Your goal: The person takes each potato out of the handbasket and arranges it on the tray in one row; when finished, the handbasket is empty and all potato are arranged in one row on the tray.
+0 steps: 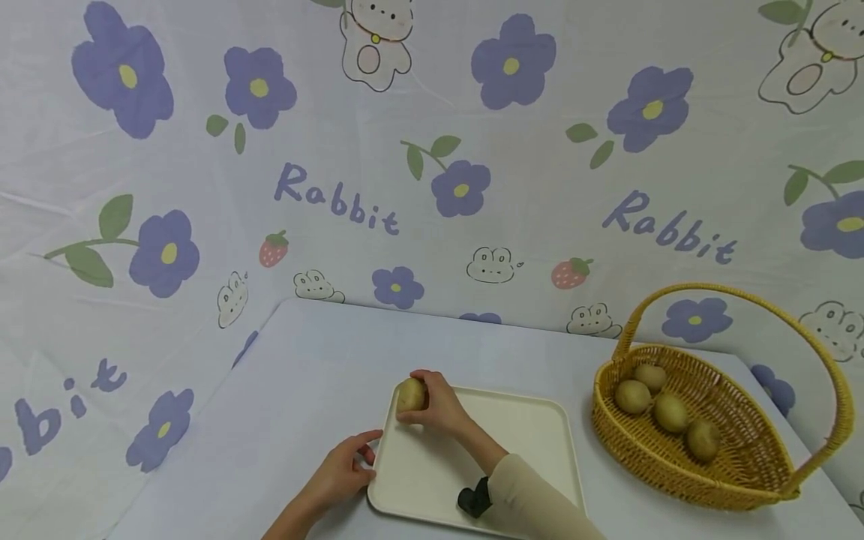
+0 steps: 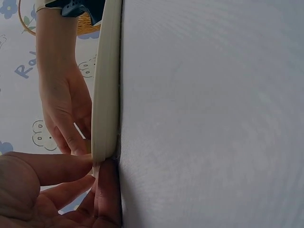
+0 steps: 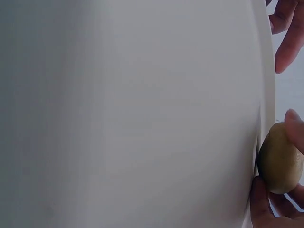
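Note:
My right hand (image 1: 439, 405) grips an oval brown kiwi (image 1: 410, 396) at the far left corner of a cream tray (image 1: 486, 450). In the right wrist view the thumb and fingers lie around the kiwi (image 3: 280, 159), beside the tray's rim (image 3: 269, 85). My left hand (image 1: 340, 472) is at the tray's left side, its fingertips touching the edge from outside. The left wrist view shows these fingers (image 2: 66, 167) meeting the tray's end (image 2: 105, 118); some of them are partly hidden.
A yellow wicker basket (image 1: 675, 476) with a tall handle stands right of the tray, with several kiwis (image 1: 671, 412) in it. A black device (image 1: 475, 498) is at the right wrist. A printed cloth (image 1: 432, 247) hangs behind the white table (image 1: 324, 375).

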Demonstrator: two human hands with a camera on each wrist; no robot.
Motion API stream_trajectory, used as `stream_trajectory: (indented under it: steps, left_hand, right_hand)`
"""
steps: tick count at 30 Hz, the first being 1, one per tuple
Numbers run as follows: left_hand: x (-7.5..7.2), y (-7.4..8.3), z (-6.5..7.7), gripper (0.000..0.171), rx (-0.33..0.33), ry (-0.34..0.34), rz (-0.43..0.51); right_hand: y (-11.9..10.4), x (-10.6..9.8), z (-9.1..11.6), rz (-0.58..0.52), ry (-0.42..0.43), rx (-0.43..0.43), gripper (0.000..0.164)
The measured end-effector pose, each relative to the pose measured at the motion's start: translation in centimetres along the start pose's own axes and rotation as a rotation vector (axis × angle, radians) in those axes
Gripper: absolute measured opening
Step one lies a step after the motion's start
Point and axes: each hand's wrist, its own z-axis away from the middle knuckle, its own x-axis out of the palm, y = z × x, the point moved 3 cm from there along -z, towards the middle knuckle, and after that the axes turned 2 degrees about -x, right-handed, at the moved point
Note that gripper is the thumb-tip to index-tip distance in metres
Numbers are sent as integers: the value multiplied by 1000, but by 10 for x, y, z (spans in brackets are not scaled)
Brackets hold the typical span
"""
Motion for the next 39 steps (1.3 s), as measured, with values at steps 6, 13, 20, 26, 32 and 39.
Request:
stream_trajectory:
  steps: [6, 13, 20, 26, 32, 39]
  left_hand:
    - [0, 0, 0, 60, 5, -5, -9]
    - [0, 1, -1, 59, 8, -1, -24]
    - [-1, 2, -1, 59, 12, 4, -33]
    - [0, 0, -2, 59, 5, -1, -34]
    - [1, 0, -2, 59, 5, 1, -37]
    - [1, 1, -3, 59, 4, 5, -41]
  right_hand:
    - [1, 3, -2, 19, 35, 4, 71]
    - [3, 2, -1, 54, 10, 53, 76]
    - [4, 0, -1, 54, -9, 40, 80]
    - [6, -1, -1, 51, -22, 28, 84]
    - [6, -2, 2, 40, -32, 40, 85]
    - [3, -12, 4, -5, -30, 22, 84]
